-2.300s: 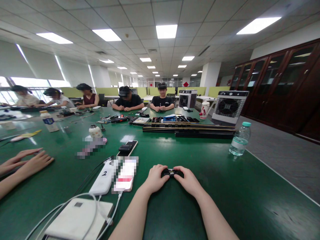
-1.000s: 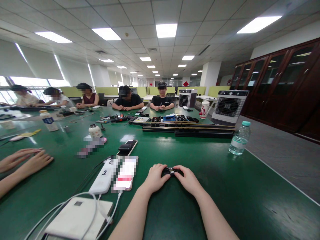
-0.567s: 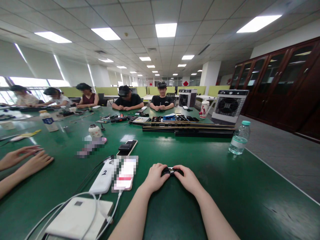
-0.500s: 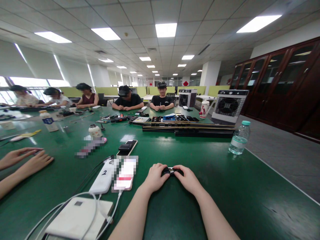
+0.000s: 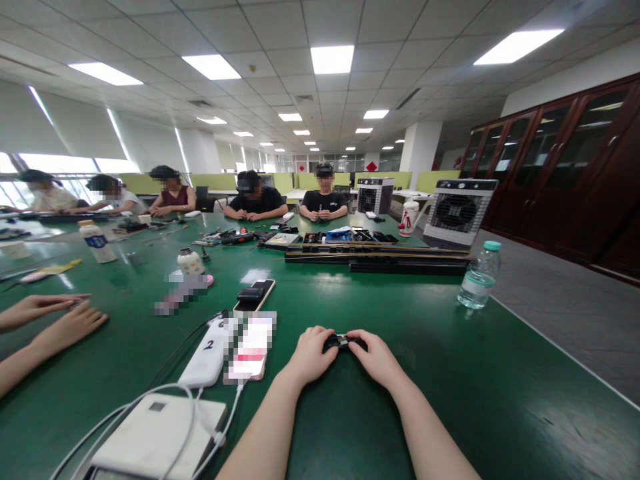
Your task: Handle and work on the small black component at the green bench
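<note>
A small black part (image 5: 342, 343) with a bit of metal on top rests on the green table (image 5: 450, 373) in front of me. My left hand (image 5: 310, 355) grips its left end with curled fingers. My right hand (image 5: 375, 359) pinches its right end the same way. Both wrists lie low over the table. Most of the part is hidden between my fingertips.
To my left lie a white power bank (image 5: 207, 355), a phone (image 5: 250, 353), a white box (image 5: 155, 437) with cables, and another phone (image 5: 256, 294). A water bottle (image 5: 479, 276) stands at the right edge. Long black rails (image 5: 380, 259) cross the middle. A co-worker's hands (image 5: 55, 317) rest at left; several people sit at the far side.
My hands stay on the small black part with almost no movement. The co-worker's upper hand at left has shifted slightly.
</note>
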`<state>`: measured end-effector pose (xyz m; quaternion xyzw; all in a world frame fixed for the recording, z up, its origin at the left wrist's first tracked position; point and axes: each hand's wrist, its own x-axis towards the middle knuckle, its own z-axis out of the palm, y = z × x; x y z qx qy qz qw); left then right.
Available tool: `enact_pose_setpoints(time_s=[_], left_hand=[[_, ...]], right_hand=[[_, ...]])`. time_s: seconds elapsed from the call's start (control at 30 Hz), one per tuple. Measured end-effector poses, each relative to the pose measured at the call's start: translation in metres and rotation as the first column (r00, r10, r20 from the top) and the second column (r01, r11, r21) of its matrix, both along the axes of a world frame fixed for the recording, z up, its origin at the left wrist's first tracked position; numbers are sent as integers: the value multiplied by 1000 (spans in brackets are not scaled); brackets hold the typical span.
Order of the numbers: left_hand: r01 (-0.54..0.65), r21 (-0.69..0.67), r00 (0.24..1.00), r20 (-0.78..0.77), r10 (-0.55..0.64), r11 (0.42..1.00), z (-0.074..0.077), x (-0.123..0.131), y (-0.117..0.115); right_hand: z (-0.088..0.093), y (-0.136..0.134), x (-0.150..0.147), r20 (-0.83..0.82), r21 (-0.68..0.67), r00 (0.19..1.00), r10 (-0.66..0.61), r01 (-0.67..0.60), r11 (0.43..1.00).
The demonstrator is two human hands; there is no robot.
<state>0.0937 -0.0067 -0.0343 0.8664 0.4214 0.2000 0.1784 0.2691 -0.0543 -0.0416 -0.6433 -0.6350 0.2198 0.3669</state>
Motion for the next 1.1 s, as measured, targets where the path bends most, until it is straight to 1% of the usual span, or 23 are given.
enact_pose_setpoints(time_s=[0.2,0.5,0.8,1.1], left_hand=[[2,-2,1000,18,-2,1000,-2,-1,1],[-2,-12,997,82,3,1000,-5,0,1],[17,-22,996,84,-15,1000,-7,-1,4],[22,-32,997,81,-19,999,-7,-2,4]], right_hand=[[1,-1,-2,4,3,1000,-18,18,1000],[0,-2,-5,51,25,999,-10,9,1000],[0,-1,-7,94,38,994,-54,51,998],[-4,1,-6,92,60,995,-36,31,998]])
